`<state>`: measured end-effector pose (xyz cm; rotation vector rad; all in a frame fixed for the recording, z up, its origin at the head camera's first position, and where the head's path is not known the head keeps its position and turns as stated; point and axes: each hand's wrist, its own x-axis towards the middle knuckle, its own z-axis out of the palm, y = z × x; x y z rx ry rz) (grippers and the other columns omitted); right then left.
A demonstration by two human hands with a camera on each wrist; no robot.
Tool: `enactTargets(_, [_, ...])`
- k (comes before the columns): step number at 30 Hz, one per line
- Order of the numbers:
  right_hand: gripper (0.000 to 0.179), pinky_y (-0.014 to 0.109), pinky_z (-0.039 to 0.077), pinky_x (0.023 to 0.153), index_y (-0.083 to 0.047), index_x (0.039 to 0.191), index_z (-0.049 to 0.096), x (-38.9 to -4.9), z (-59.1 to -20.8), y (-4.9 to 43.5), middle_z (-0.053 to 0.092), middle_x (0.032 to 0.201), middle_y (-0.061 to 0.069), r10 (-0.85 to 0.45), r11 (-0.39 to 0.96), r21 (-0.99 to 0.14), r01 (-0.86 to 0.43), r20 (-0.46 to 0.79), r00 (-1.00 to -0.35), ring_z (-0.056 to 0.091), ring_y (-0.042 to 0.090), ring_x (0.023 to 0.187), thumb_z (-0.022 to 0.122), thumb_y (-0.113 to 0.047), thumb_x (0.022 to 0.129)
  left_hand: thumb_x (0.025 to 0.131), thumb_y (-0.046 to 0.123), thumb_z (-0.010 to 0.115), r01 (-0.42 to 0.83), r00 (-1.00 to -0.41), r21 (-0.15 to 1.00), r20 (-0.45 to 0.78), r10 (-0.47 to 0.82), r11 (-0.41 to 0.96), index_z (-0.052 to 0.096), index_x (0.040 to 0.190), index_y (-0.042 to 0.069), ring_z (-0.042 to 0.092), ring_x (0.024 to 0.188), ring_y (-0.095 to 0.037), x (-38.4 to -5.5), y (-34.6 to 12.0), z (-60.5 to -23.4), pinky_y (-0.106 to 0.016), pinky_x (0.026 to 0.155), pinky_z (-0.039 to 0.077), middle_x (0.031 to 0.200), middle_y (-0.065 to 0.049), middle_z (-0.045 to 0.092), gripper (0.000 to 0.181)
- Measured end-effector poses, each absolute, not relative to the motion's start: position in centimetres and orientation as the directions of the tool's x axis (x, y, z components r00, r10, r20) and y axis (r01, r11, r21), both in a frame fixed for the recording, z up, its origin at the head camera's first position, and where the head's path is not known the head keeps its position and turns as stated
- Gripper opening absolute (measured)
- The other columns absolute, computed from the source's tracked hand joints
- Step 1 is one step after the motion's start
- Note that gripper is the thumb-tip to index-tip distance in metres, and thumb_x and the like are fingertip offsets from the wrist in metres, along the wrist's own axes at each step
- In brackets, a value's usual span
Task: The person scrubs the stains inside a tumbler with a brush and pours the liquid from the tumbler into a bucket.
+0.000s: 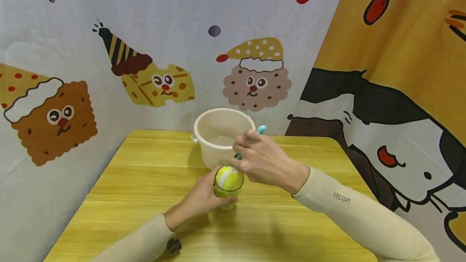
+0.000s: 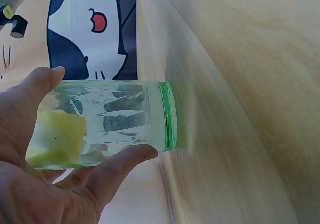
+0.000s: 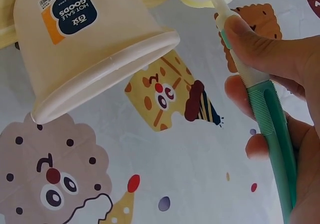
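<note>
My left hand [image 1: 202,198] holds a clear, green-tinted drinking glass [image 2: 125,115], fingers and thumb round its side. The glass stands about upright over the table, its base at or just above the wood; I cannot tell if they touch. In my right hand [image 1: 263,160] is a cup brush, gripped by its teal and white handle [image 3: 270,112]. The brush's yellow and white sponge head [image 1: 228,179] sits inside the mouth of the glass, in its upper part. The left wrist view shows the lower part of the glass without sponge.
A cream plastic bucket [image 1: 214,156] stands just behind the glass, its label [image 3: 70,14] visible in the right wrist view. The yellow wood-grain table [image 1: 145,181] lies beneath. A printed cloth [image 1: 174,15] with cartoon figures hangs behind and at the sides.
</note>
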<state>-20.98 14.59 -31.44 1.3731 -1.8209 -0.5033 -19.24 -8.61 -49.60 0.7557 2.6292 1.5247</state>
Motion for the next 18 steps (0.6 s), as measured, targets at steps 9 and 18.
enactTargets(9, [0.015,0.035,0.049,0.102,-0.028,0.091,0.078,-20.91,-31.50,14.38,0.080,0.090,-0.004,-0.939,0.330,0.752,-0.570,0.326,-0.113,0.066,0.021,0.099,0.089,-0.020,0.086,0.090,0.039,0.104,0.396,-0.885,0.822,0.222,0.410,0.410,0.048,0.170,0.019,0.077,0.126,-0.017,-19.17,-8.67,-49.47,-0.037,0.107,0.066,0.145,0.001,0.076,0.099])
enactTargets(18, [0.015,0.035,0.049,0.102,-0.027,0.090,0.076,-20.97,-31.43,14.24,0.079,0.090,-0.003,-0.944,0.322,0.771,-0.549,0.309,-0.119,0.066,0.021,0.099,0.089,-0.020,0.086,0.089,0.036,0.105,0.391,-0.891,0.815,0.218,0.398,0.428,0.051,0.167,0.019,0.077,0.125,-0.016,-19.04,-8.62,-49.43,-0.038,0.107,0.066,0.145,0.001,0.076,0.096])
